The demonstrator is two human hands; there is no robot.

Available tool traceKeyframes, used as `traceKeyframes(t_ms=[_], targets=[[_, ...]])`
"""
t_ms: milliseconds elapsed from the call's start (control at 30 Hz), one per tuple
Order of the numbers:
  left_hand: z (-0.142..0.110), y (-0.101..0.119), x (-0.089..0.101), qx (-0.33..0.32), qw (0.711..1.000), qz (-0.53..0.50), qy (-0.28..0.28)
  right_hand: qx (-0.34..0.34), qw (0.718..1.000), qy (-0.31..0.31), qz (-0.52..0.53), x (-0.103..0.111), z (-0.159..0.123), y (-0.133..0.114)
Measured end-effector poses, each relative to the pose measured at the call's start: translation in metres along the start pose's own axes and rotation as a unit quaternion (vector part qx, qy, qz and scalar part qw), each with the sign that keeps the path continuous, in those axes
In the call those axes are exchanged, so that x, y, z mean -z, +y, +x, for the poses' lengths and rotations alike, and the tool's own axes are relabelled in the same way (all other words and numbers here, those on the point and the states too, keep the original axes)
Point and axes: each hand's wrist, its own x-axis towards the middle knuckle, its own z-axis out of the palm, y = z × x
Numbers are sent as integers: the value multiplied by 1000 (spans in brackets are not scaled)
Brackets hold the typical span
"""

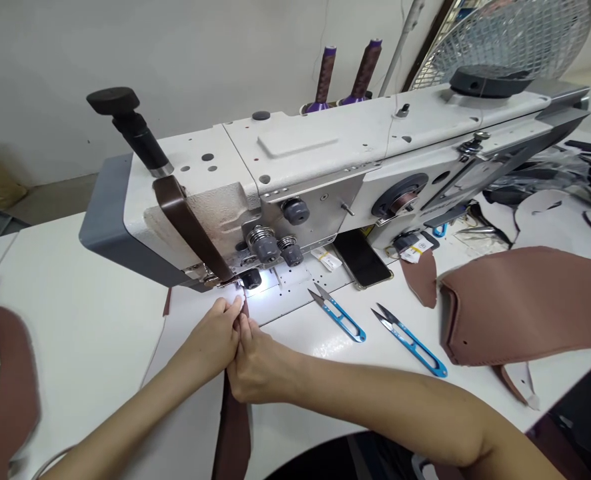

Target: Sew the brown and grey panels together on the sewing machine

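Note:
Both hands meet at the lit needle area of a white sewing machine [320,153]. My left hand [220,333] is closed, its fingers pinching the edge of a brown leather strip [233,433] just below the presser foot. Close beside it, my right hand [260,363] is also closed on the strip, a little nearer to me. The strip hangs from the hands toward the table's front edge. A small white bit shows at the left fingertips; I cannot make out what it is. The fingers hide the stitching spot.
Two blue thread snips [343,319] lie right of the hands. A black phone [363,259] rests under the machine arm. Brown leather panels [535,300] are stacked at the right, and a curved brown piece [15,373] lies at the left. A fan [515,40] stands behind.

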Motion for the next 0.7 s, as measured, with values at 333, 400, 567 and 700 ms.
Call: traceKeyframes(t_ms=[333, 400, 567, 700], targets=[[-1, -7, 3, 6, 998, 59, -9, -6, 999, -13, -36, -3, 0, 10], [-2, -7, 4, 2, 998, 61, -15, -1, 999, -6, -32, -3, -1, 12], [0, -1, 6, -2, 998, 58, -11, -6, 999, 8, -30, -5, -2, 13], [-1, 1, 7, 12, 998, 56, -16, -16, 999, 24, -30, -3, -2, 12]])
